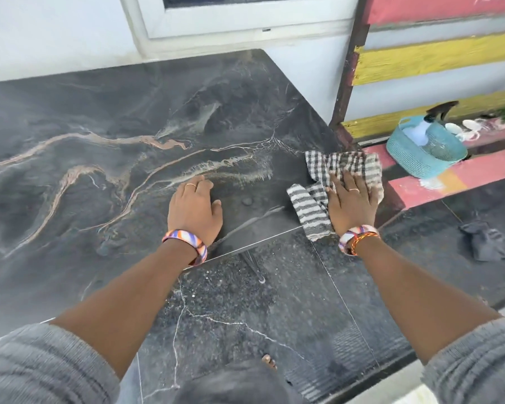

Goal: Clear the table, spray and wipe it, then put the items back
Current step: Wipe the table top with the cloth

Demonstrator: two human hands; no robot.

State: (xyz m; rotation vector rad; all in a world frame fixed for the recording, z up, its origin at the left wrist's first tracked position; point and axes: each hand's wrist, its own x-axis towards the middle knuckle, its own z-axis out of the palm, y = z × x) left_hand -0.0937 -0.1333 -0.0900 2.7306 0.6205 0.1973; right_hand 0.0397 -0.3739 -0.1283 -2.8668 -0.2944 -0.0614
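Note:
The dark marble-patterned table [105, 135] fills the left and middle of the head view, its top bare. My left hand [193, 208] rests flat on it near the front edge. My right hand [351, 202] presses with straight fingers on a grey-and-white checked cloth [331, 167] at the table's right corner; part of the cloth hangs over the edge. A spray bottle [432, 123] with a dark trigger stands in a teal basket [417, 158] on a bench to the right.
The painted red and yellow wooden bench [438, 182] stands right of the table, with white items [464, 128] beside the basket. A white wall and window frame [216, 27] lie behind. A dark rag [489, 240] lies on the black tiled floor.

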